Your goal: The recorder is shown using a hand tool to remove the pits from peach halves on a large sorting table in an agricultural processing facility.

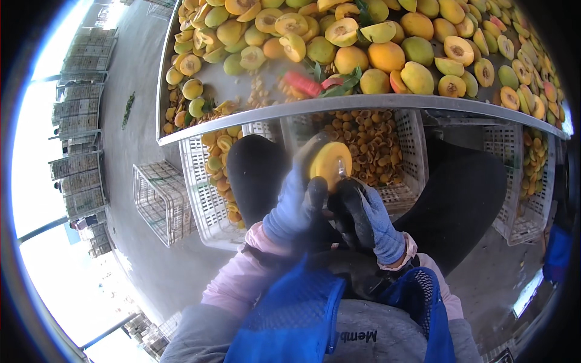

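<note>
In front of my body, my left hand (302,187), in a blue glove with dark fingers, is closed around a yellow peach half (330,162). My right hand (356,212), gloved the same way, is closed on a small metal pitting tool (343,171). Only a shiny bit of that tool shows, against the peach's lower right edge; its handle is hidden in the fingers. Beyond both hands, whole and halved yellow peaches (387,56) are heaped on a metal table (363,104). A red object (302,83) lies near its front edge, among loose pits and green leaves.
Below the table edge, a white crate (413,145) of small orange-brown pieces stands between my knees. Another crate (206,199) with peach pieces is at my left, and a third (511,212) at my right. An upright-sided crate (160,199) sits farther left. Stacked crates (82,121) line the far left.
</note>
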Available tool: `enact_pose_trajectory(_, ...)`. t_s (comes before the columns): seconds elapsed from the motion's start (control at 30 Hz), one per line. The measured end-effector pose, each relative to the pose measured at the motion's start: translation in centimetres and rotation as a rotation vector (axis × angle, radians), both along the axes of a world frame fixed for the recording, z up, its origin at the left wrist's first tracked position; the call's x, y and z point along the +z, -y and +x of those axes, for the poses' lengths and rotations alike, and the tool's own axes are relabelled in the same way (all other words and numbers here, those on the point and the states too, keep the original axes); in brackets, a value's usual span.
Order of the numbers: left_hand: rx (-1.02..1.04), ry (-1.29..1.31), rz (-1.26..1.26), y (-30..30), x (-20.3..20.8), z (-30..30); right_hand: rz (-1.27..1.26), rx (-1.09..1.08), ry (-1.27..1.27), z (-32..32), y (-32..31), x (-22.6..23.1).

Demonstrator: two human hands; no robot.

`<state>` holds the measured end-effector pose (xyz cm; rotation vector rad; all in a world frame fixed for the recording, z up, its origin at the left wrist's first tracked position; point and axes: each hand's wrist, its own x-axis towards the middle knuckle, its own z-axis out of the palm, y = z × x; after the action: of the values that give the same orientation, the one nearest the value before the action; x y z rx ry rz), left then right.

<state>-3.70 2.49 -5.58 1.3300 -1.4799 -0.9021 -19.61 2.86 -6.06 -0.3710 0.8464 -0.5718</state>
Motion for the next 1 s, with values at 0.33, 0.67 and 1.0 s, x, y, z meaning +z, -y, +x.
enact_pose_trajectory(0.33, -0.43, 0.148, 0.412, 3.5, 4.0, 3.4, -0.928, 0.287, -0.407, -1.5, 2.2, 0.2)
enact_pose_trajectory(0.67, 0.102, 0.231, 0.172, 1.8, 2.2, -1.1, -0.621, 0.041, -0.254, 1.1, -1.7, -4.2)
enact_pose_trajectory(1.0, 0.302, -0.439, 0.283, -0.7, -0.5, -2.0, -0.893, 0.101, -0.427, 0.0, 0.8, -0.3)
